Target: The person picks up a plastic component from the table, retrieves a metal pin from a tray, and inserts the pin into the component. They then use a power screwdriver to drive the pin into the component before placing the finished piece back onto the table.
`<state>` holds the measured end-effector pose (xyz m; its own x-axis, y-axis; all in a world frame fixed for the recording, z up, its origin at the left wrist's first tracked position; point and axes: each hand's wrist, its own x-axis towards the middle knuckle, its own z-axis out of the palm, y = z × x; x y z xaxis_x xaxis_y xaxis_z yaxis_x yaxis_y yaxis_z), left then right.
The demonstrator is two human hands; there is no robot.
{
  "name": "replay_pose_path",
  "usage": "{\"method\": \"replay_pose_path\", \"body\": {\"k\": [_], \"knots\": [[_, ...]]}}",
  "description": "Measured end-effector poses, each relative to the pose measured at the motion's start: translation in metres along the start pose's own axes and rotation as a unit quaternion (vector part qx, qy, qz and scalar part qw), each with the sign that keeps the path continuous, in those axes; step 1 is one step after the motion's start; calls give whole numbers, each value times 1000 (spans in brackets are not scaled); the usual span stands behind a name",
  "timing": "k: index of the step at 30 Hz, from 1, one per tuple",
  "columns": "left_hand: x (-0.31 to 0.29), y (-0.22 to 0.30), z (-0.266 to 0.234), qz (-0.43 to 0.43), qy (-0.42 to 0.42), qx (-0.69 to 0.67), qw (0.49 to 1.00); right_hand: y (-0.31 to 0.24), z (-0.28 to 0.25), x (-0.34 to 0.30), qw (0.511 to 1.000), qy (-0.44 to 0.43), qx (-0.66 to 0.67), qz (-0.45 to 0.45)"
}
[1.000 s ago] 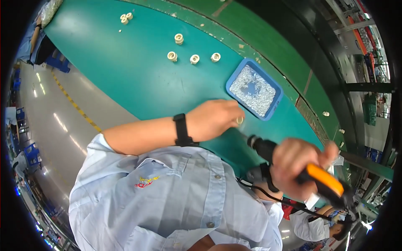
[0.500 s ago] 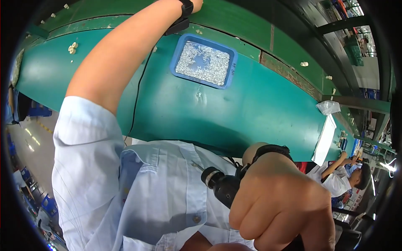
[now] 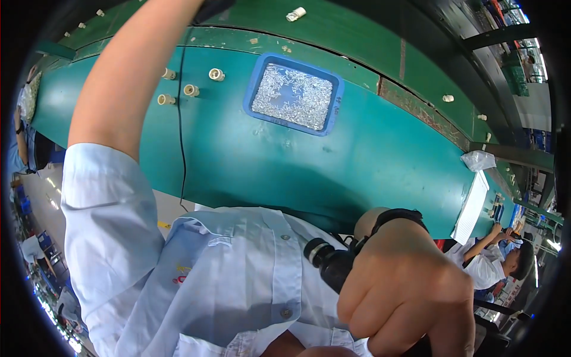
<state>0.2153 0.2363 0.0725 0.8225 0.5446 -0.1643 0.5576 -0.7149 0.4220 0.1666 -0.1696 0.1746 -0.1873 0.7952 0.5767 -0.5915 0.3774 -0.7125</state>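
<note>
My left arm reaches up and away at the left, with a black band (image 3: pixel 211 8) at its wrist; the hand itself lies beyond the upper edge. Several cream-white cylindrical fittings stand or lie on the green table beside that forearm, one of them a fitting (image 3: pixel 216 74) right of a black cord (image 3: pixel 182 128). Another white fitting (image 3: pixel 295 13) rests on the darker green strip at the back. Close to my chest, my right hand (image 3: pixel 410 285) is closed around a black electric screwdriver (image 3: pixel 333 266), which points left; its bit cannot be made out against the shirt.
A blue tray (image 3: pixel 250 98) of small shiny metal pieces sits mid-table. Toward the right are a clear plastic bag (image 3: pixel 479 160) and white sheets (image 3: pixel 471 208). More fittings are scattered along the back strip. A co-worker (image 3: pixel 493 259) is at the far right.
My left arm has swung left and its hand has gone out of view. Several fittings behind the arm are uncovered, and a fitting now shows on the back strip near where that hand was.
</note>
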Motion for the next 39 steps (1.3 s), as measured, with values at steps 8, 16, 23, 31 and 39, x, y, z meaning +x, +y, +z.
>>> {"method": "replay_pose_path", "body": {"k": [8, 16, 23, 31, 39], "knots": [[-17, -105, -85, -54, 55, -12, 997, 10, -39, -30, 995, -55, -45, -65], [-16, -245, -70, -178, 279, 162, 929, 37, -44, -72, 979, 111, -169, -39], [24, -281, -53, -159, 300, 95, 936, 49, -34, -81, 941, 257, -216, -52], [47, -264, -37, -114, 275, -28, 954, 56, -43, -85, 915, 336, -215, -65], [-31, -187, -45, -17, 273, -262, 925, 56, -18, -87, 910, 368, -171, -86]]}}
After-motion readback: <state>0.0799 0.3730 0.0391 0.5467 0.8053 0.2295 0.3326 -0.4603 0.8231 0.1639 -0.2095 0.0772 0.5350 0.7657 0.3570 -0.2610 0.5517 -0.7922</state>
